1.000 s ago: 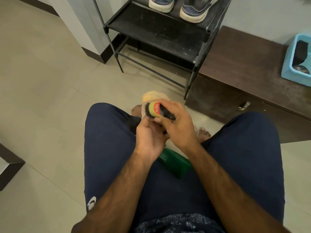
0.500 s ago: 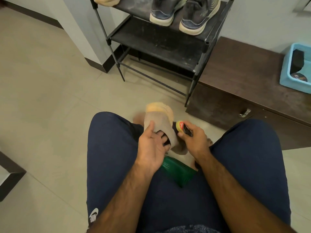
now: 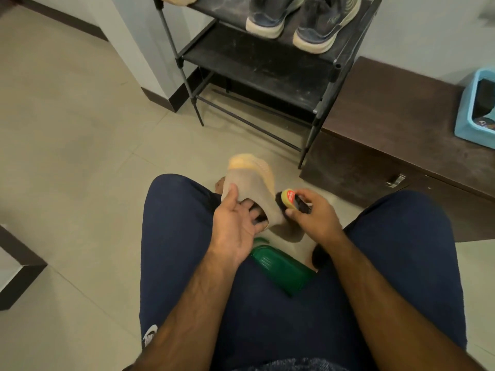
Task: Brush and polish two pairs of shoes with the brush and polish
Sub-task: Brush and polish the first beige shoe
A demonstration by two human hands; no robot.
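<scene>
Head view: right of the black shoe rack point(image 3: 257, 65), a blue plastic tub point(image 3: 467, 121) on the brown cabinet point(image 3: 401, 116) holds dark items, too cut off to tell; two grey sneakers point(image 3: 294, 20) sit on the rack. Below it, the left hand point(image 3: 235, 223) grips a tan shoe point(image 3: 251, 183) by its opening; the right hand point(image 3: 310, 215) pinches a polish applicator point(image 3: 290, 199) against it, red label unreadable; a green stool point(image 3: 281, 269) shows between the knees.
</scene>
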